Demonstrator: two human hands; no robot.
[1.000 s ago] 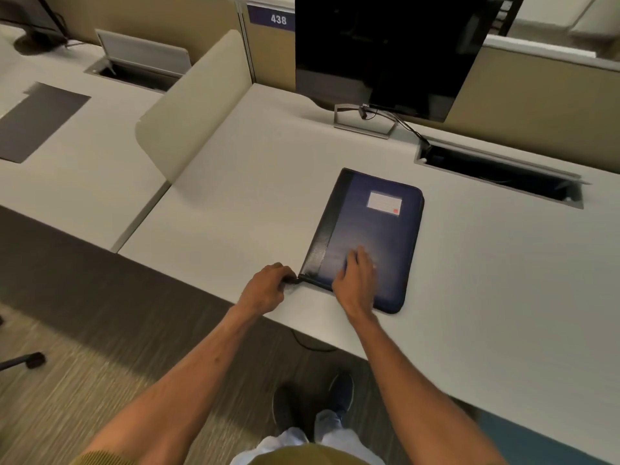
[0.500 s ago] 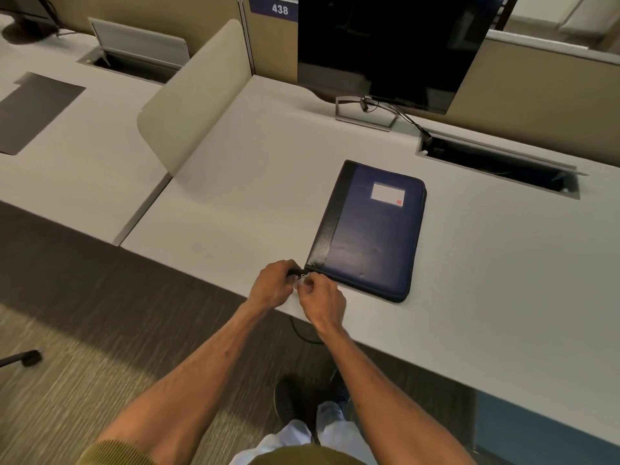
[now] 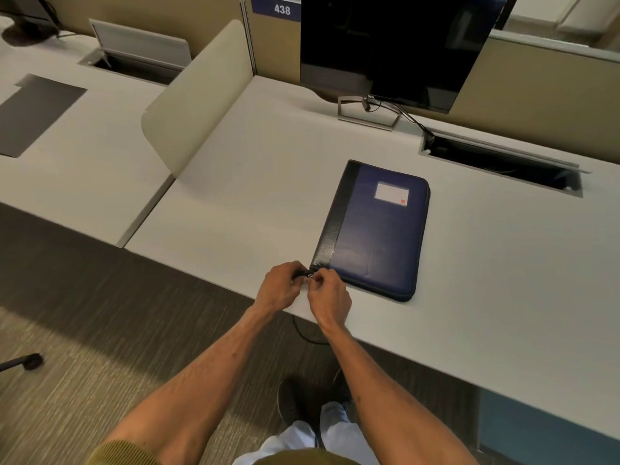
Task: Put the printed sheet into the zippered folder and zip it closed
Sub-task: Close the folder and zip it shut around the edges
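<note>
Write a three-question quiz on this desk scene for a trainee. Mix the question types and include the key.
1. True or false: the zippered folder lies flat on the desk with its cover shut.
2. Where do the left hand and the right hand meet?
A) at the folder's near corner, at the black spine end
B) on the white label
C) at the monitor stand
3. Fill in: the sign on the partition behind the desk reads ___.

Key: 1 true; 2 A; 3 438.
</note>
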